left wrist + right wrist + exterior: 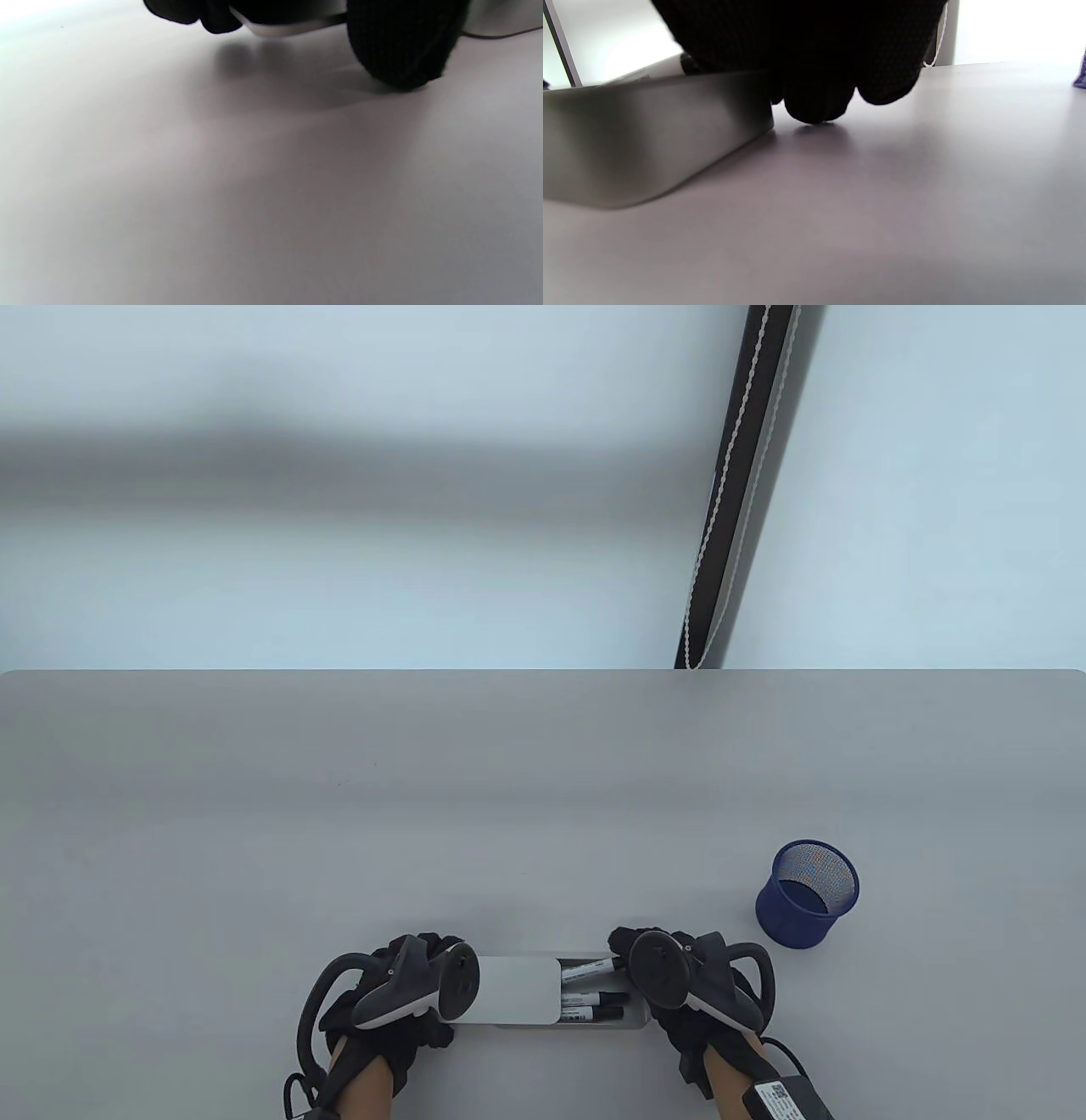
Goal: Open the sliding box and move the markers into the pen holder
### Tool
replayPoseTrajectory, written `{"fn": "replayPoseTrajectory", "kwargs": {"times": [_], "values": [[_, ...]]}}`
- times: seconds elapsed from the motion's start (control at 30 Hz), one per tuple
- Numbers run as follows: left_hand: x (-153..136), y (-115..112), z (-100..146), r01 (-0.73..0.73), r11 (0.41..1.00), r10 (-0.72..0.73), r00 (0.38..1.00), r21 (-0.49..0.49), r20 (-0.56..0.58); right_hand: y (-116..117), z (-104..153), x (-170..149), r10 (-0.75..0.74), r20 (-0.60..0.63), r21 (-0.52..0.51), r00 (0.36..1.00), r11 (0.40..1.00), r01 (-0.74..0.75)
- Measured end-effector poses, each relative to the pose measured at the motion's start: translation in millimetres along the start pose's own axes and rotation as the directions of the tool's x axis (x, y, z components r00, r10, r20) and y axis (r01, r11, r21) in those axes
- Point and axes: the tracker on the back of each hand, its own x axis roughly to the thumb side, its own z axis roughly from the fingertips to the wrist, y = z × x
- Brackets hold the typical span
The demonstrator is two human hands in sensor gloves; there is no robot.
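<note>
Sliding box (543, 991): pale grey, lying lengthwise at the near edge of the table (543, 780), partly open.
Lid (516, 989): covers the box's left part; the right part of the tray is uncovered.
Markers (592, 994): several with black caps and white barrels, lying side by side in the uncovered right part of the box.
Left hand (399, 997): at the box's left end, gloved fingers curled round that end and gripping it; the left wrist view shows fingertips (405, 46) wrapped over a pale edge of the box.
Right hand (687, 984): at the box's right end, fingers bent down over the tray's end wall and holding it; in the right wrist view the fingers (818, 97) touch the table just beside the box wall.
Pen holder (808, 892): blue mesh cup, upright, to the right of the box and farther back, apart from it.
</note>
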Motion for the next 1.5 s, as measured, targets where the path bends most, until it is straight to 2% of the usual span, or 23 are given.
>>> {"fn": "replayPoseTrajectory", "kwargs": {"times": [0.43, 0.63, 0.93, 1.2, 1.5], "values": [[-0.4, 0.0, -0.1, -0.011, 1.0, 0.011, 1.0, -0.004, 0.001, -18.4, 2.3, -16.7, -0.158, -0.023, -0.013, 0.987, 0.987, 0.158], [-0.6, -0.1, -0.1, -0.012, 1.0, 0.012, 1.0, -0.002, 0.003, -29.3, 3.6, -24.3, -0.261, -0.034, -0.029, 0.965, 0.965, 0.26], [-0.8, -0.2, -0.2, -0.01, 1.0, 0.01, 1.0, -0.001, 0.003, -46.8, 6.9, -30.9, -0.34, -0.039, -0.057, 0.939, 0.939, 0.338], [-0.8, -0.2, -0.1, -0.01, 1.0, 0.01, 1.0, -0.001, 0.003, -72.4, 15.4, -36.1, -0.405, -0.008, -0.161, 0.914, 0.903, 0.398], [-0.9, -0.2, 0.0, -0.01, 1.0, 0.01, 1.0, -0.001, 0.003, -101.6, 34.4, -44.0, -0.415, 0.001, -0.409, 0.91, 0.83, 0.379]]}}
